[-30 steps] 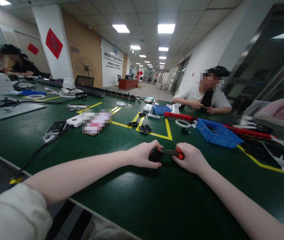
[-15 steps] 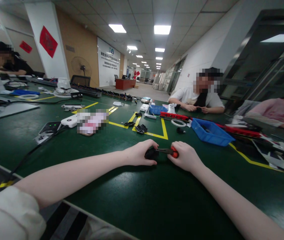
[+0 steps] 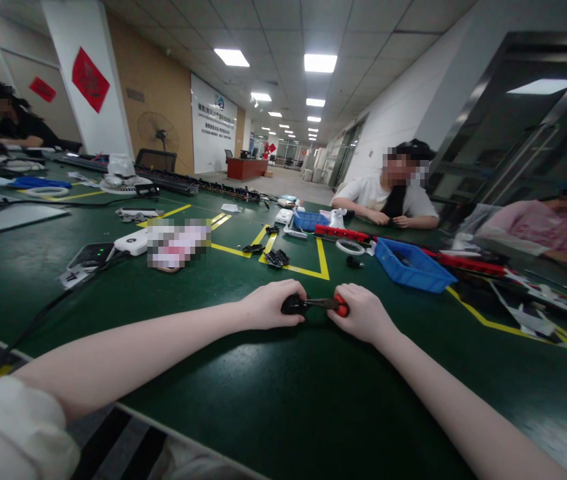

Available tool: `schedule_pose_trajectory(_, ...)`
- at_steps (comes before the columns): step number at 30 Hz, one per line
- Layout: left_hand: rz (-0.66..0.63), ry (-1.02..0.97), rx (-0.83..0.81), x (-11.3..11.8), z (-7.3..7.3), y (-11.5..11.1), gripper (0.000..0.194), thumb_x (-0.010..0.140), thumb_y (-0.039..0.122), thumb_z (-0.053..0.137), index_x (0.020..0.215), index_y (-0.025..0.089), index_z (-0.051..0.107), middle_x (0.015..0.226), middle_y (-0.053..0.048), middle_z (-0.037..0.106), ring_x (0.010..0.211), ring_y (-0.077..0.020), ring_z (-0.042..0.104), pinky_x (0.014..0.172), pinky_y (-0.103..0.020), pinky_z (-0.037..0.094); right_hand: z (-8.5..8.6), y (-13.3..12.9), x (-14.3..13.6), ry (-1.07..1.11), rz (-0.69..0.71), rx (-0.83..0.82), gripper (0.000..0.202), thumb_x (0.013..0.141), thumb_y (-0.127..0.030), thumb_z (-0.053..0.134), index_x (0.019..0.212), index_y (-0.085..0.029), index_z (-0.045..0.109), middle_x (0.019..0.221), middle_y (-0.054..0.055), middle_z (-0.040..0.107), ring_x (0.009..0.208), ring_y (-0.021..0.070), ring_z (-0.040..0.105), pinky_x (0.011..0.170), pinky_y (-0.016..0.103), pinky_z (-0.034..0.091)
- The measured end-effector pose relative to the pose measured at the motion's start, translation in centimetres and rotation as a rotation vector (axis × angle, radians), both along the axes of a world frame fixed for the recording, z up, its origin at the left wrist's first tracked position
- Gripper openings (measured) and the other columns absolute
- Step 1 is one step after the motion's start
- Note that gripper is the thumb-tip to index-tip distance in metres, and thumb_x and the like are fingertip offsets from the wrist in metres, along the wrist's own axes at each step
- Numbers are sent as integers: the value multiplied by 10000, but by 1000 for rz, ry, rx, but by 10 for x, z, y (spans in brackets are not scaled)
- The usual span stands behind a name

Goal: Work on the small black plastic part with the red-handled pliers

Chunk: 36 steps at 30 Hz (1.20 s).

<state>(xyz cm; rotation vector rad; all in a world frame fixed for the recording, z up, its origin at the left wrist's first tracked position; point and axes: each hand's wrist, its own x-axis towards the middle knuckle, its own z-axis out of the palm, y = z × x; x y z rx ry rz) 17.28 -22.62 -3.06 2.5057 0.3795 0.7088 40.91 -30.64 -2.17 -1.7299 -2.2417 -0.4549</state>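
Note:
Over the green table (image 3: 263, 373), my left hand (image 3: 272, 305) holds a rounded black part (image 3: 293, 305) between thumb and fingers. My right hand (image 3: 363, 312) is closed around the red handles of a pair of pliers (image 3: 320, 303). The metal jaws point left and reach the right side of the black part; their exact grip on it is too small to tell. Beyond my hands, clustered black pieces (image 3: 277, 258) lie by yellow tape lines. A small black round part (image 3: 354, 263) rests further right.
A blue bin (image 3: 413, 267) stands at the right, near red strips (image 3: 343, 233) and a white ring (image 3: 350, 247). Left of my hands lie a phone (image 3: 178, 247), a white device (image 3: 138, 241) and a cable. People sit across the table and at both sides.
The whole view has shifted slightly, so things appear a little further left. The black part looks slightly turned in my left hand, showing more of its right end at the plier jaws.

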Motion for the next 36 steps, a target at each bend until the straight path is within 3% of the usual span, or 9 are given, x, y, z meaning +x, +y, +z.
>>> schedule_pose_trajectory(10, -46, -55, -102, 2, -2, 4, 288, 788, 318, 700, 996, 156, 583, 961, -43, 630, 852, -169, 593, 746, -269, 460, -3, 1, 2, 107, -37, -68, 166, 730, -327, 556, 689, -224, 432, 698, 13, 505, 660, 169, 477, 605, 275, 339)
schedule_pose_trajectory(24, -151, -56, -153, 1, -2, 6, 287, 799, 276, 691, 1038, 150, 594, 961, -42, 628, 854, -166, 592, 747, -266, 463, -4, 2, 6, 184, 26, -173, 157, 727, -308, 560, 693, -219, 435, 701, 2, 502, 669, 156, 470, 609, 263, 331)
schedule_pose_trajectory(36, -238, -5, -195, -1, -3, 10, 324, 786, 317, 714, 1043, 149, 610, 969, -43, 640, 871, -166, 600, 769, -260, 458, -1, -1, 4, 43, 75, -56, 163, 716, -282, 575, 712, -216, 425, 715, 20, 518, 678, 172, 462, 631, 288, 339)
